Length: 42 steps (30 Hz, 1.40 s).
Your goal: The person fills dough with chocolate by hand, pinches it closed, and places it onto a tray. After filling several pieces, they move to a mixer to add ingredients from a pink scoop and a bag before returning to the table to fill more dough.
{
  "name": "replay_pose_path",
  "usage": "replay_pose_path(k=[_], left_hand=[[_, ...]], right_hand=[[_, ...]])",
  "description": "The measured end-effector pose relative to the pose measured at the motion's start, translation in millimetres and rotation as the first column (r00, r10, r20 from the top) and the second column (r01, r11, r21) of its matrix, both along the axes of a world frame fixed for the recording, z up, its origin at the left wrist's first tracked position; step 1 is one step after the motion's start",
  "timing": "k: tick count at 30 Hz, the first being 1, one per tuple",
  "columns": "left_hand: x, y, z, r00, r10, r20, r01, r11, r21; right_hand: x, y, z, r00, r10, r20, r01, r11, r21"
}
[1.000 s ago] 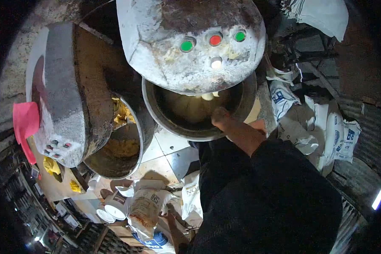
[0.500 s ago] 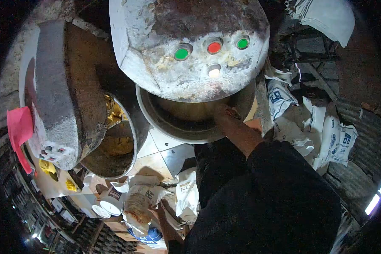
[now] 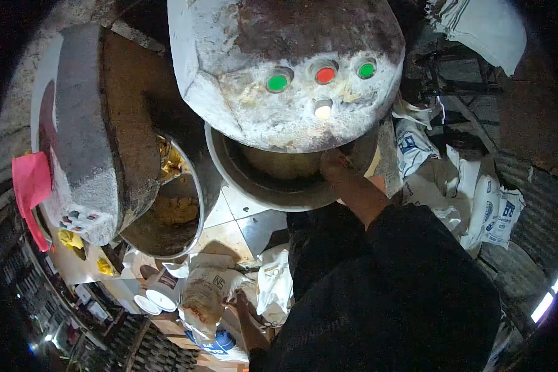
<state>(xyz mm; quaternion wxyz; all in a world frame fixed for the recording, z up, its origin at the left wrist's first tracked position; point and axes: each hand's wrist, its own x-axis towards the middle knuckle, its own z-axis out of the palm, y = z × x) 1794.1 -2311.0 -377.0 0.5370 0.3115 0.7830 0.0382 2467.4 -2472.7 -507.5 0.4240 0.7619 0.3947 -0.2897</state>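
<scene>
My right hand (image 3: 336, 163) reaches into the metal mixing bowl (image 3: 242, 186) beneath the head of a worn white mixer (image 3: 229, 105). Pale material (image 3: 282, 162) lies inside the bowl. The mixer head and the shadow hide most of my right fingers, so their grip does not show. Low at my left side, my left hand (image 3: 242, 304) is beside an opened, brown-stained sack (image 3: 204, 288). Its fingers look apart, pointing at the sack's edge, and I make out nothing held in them.
At left stands a second mixer (image 3: 80, 155) with a bowl (image 3: 199, 214) holding yellowish dough (image 3: 173, 211). A pink cloth (image 3: 32, 177) hangs from it. White tubs (image 3: 164, 291) sit below. More white sacks (image 3: 502, 214) are piled at right. Green and red buttons mark the near mixer's head.
The view has shifted slightly, so the near mixer appears farther right. My left hand has moved a little away from the stained sack. My right hand stays in the bowl.
</scene>
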Motion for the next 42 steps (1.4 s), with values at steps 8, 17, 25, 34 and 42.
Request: replay_pose_path(k=[8,17,25,34,42], left_hand=[[0.3,-3.4,1.3,0.995,-0.088,-0.052,0.09,0.995,0.038],[1.9,-20.0,-3.2,0.99,-0.12,-0.072,0.125,0.99,0.069],[10.8,-40.0,-2.2,0.961,-0.215,-0.172,0.245,0.953,0.178],[5.5,-53.1,3.3,0.835,-0.361,-0.416,0.506,0.801,0.32],[-21.6,-64.5,9.3,0.622,-0.408,-0.668,0.734,0.6,0.318]], right_hand=[[-9.0,-19.4,74.7,0.432,0.683,0.589,-0.804,0.587,-0.091],[-15.0,-4.0,69.9,0.722,0.66,0.205,-0.634,0.751,-0.187],[-9.6,-0.9,52.8,0.902,0.421,0.091,-0.411,0.905,-0.115],[-5.3,0.2,57.2,0.926,0.371,0.063,-0.363,0.925,-0.113],[0.7,19.3,81.6,0.974,0.225,-0.033,-0.228,0.963,-0.146]])
